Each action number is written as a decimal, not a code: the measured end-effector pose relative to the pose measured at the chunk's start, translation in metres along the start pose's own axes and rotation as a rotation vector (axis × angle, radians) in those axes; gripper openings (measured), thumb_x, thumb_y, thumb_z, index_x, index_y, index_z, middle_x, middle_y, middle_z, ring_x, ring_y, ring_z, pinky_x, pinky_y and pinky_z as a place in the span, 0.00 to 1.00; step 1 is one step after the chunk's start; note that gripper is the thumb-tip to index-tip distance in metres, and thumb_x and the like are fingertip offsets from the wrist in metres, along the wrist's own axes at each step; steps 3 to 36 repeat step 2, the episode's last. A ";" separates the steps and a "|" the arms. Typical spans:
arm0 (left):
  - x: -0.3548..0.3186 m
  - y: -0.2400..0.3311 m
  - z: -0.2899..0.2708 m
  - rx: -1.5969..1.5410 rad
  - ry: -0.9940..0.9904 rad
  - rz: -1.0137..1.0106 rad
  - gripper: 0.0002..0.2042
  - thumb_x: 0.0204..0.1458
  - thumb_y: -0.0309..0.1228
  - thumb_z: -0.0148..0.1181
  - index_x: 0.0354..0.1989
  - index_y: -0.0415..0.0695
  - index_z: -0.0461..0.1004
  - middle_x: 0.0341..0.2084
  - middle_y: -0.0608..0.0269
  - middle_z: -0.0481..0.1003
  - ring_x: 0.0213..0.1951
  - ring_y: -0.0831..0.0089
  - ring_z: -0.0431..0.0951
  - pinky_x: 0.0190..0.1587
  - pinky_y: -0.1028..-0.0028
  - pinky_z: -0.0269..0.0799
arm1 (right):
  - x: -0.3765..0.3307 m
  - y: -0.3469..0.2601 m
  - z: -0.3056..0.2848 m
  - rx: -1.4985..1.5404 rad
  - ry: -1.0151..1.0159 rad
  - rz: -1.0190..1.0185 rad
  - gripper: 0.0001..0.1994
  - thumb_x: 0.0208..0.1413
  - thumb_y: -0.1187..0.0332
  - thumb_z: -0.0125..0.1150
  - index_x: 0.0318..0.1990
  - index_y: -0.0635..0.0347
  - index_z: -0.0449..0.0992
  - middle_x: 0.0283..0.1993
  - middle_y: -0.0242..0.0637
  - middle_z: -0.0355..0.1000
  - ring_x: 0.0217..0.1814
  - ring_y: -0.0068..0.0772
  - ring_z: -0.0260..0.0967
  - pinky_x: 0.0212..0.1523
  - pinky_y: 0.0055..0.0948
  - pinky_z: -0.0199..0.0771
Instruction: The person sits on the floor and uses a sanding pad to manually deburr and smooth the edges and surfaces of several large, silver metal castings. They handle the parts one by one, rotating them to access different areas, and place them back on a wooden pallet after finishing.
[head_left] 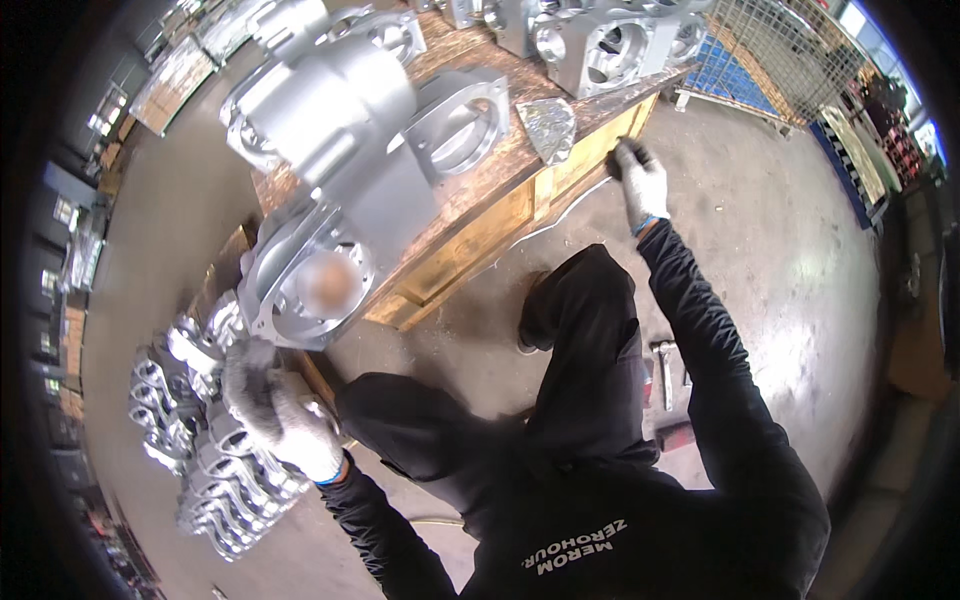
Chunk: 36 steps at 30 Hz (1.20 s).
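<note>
Left hand: gloved, low at left, grip laid on the near rim of the large grey metal casting; fingers curled, closure on the rim not discernible. Casting: lying on the wooden bench, round open end overhanging the near-left corner. Right hand: gloved, far right, grip pressed together on the bench's right edge. Smaller castings: stacked on the floor at left, just beside the left hand. Hammer: on the concrete floor, near right.
</note>
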<state>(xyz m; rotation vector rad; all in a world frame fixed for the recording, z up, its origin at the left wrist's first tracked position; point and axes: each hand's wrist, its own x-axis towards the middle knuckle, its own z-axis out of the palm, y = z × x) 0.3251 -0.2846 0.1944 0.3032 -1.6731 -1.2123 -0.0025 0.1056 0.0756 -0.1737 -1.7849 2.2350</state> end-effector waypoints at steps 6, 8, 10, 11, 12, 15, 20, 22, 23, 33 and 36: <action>0.018 -0.009 -0.002 0.030 -0.057 0.079 0.26 0.55 0.19 0.51 0.65 0.35 0.69 0.57 0.52 0.77 0.59 0.63 0.76 0.65 0.64 0.69 | -0.005 0.019 -0.004 0.048 -0.008 0.211 0.15 0.66 0.69 0.63 0.57 0.64 0.78 0.45 0.40 0.81 0.43 0.33 0.81 0.48 0.31 0.84; 0.018 -0.009 -0.002 0.030 -0.057 0.079 0.26 0.55 0.19 0.51 0.65 0.35 0.69 0.57 0.52 0.77 0.59 0.63 0.76 0.65 0.64 0.69 | -0.005 0.019 -0.004 0.048 -0.008 0.211 0.15 0.66 0.69 0.63 0.57 0.64 0.78 0.45 0.40 0.81 0.43 0.33 0.81 0.48 0.31 0.84; 0.018 -0.009 -0.002 0.030 -0.057 0.079 0.26 0.55 0.19 0.51 0.65 0.35 0.69 0.57 0.52 0.77 0.59 0.63 0.76 0.65 0.64 0.69 | -0.005 0.019 -0.004 0.048 -0.008 0.211 0.15 0.66 0.69 0.63 0.57 0.64 0.78 0.45 0.40 0.81 0.43 0.33 0.81 0.48 0.31 0.84; 0.018 -0.009 -0.002 0.030 -0.057 0.079 0.26 0.55 0.19 0.51 0.65 0.35 0.69 0.57 0.52 0.77 0.59 0.63 0.76 0.65 0.64 0.69 | -0.005 0.019 -0.004 0.048 -0.008 0.211 0.15 0.66 0.69 0.63 0.57 0.64 0.78 0.45 0.40 0.81 0.43 0.33 0.81 0.48 0.31 0.84; 0.018 -0.009 -0.002 0.030 -0.057 0.079 0.26 0.55 0.19 0.51 0.65 0.35 0.69 0.57 0.52 0.77 0.59 0.63 0.76 0.65 0.64 0.69 | -0.005 0.019 -0.004 0.048 -0.008 0.211 0.15 0.66 0.69 0.63 0.57 0.64 0.78 0.45 0.40 0.81 0.43 0.33 0.81 0.48 0.31 0.84; 0.018 -0.009 -0.002 0.030 -0.057 0.079 0.26 0.55 0.19 0.51 0.65 0.35 0.69 0.57 0.52 0.77 0.59 0.63 0.76 0.65 0.64 0.69 | -0.005 0.019 -0.004 0.048 -0.008 0.211 0.15 0.66 0.69 0.63 0.57 0.64 0.78 0.45 0.40 0.81 0.43 0.33 0.81 0.48 0.31 0.84; 0.018 -0.009 -0.002 0.030 -0.057 0.079 0.26 0.55 0.19 0.51 0.65 0.35 0.69 0.57 0.52 0.77 0.59 0.63 0.76 0.65 0.64 0.69 | -0.005 0.019 -0.004 0.048 -0.008 0.211 0.15 0.66 0.69 0.63 0.57 0.64 0.78 0.45 0.40 0.81 0.43 0.33 0.81 0.48 0.31 0.84; 0.018 -0.009 -0.002 0.030 -0.057 0.079 0.26 0.55 0.19 0.51 0.65 0.35 0.69 0.57 0.52 0.77 0.59 0.63 0.76 0.65 0.64 0.69 | -0.005 0.019 -0.004 0.048 -0.008 0.211 0.15 0.66 0.69 0.63 0.57 0.64 0.78 0.45 0.40 0.81 0.43 0.33 0.81 0.48 0.31 0.84; 0.018 -0.009 -0.002 0.030 -0.057 0.079 0.26 0.55 0.19 0.51 0.65 0.35 0.69 0.57 0.52 0.77 0.59 0.63 0.76 0.65 0.64 0.69 | -0.005 0.019 -0.004 0.048 -0.008 0.211 0.15 0.66 0.69 0.63 0.57 0.64 0.78 0.45 0.40 0.81 0.43 0.33 0.81 0.48 0.31 0.84; 0.018 -0.009 -0.002 0.030 -0.057 0.079 0.26 0.55 0.19 0.51 0.65 0.35 0.69 0.57 0.52 0.77 0.59 0.63 0.76 0.65 0.64 0.69 | -0.005 0.019 -0.004 0.048 -0.008 0.211 0.15 0.66 0.69 0.63 0.57 0.64 0.78 0.45 0.40 0.81 0.43 0.33 0.81 0.48 0.31 0.84; 0.018 -0.009 -0.002 0.030 -0.057 0.079 0.26 0.55 0.19 0.51 0.65 0.35 0.69 0.57 0.52 0.77 0.59 0.63 0.76 0.65 0.64 0.69 | -0.005 0.019 -0.004 0.048 -0.008 0.211 0.15 0.66 0.69 0.63 0.57 0.64 0.78 0.45 0.40 0.81 0.43 0.33 0.81 0.48 0.31 0.84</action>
